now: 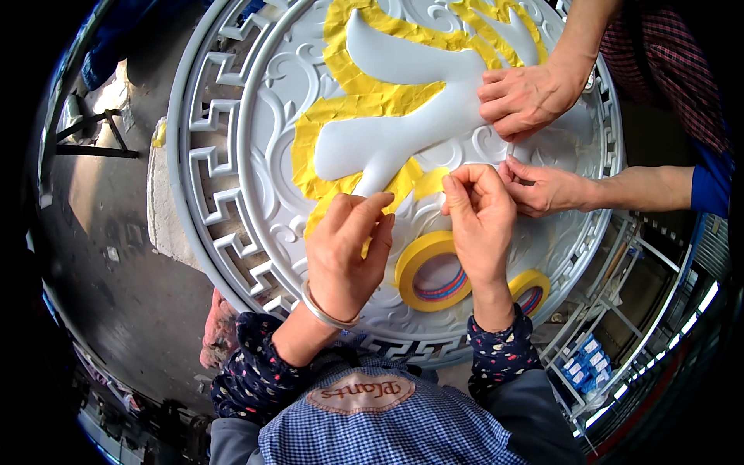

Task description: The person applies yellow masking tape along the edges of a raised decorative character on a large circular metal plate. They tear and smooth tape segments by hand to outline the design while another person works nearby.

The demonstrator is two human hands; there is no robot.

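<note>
A large round grey-white relief panel (267, 143) lies in front of me, with a raised smooth figure (384, 139) outlined in yellow masking tape (310, 151). My right hand (482, 221) is closed, thumb against fingers, pinching a short strip of yellow tape (432, 183) that reaches left toward the taped edge. Beside the figure's lower end, my left hand (347, 252) hovers over or touches the tape; its thumb and index finger are apart, with nothing seen between them. A roll of yellow tape (411, 271) rests on the panel between my wrists.
Another tape roll (540, 283) lies right of my right wrist. A co-worker's two hands (535, 97) work on the panel's right side. Metal racking (628, 310) with blue packets (587, 364) stands at lower right. At left are a white slab (163, 209) and a pink cloth-like lump (219, 332).
</note>
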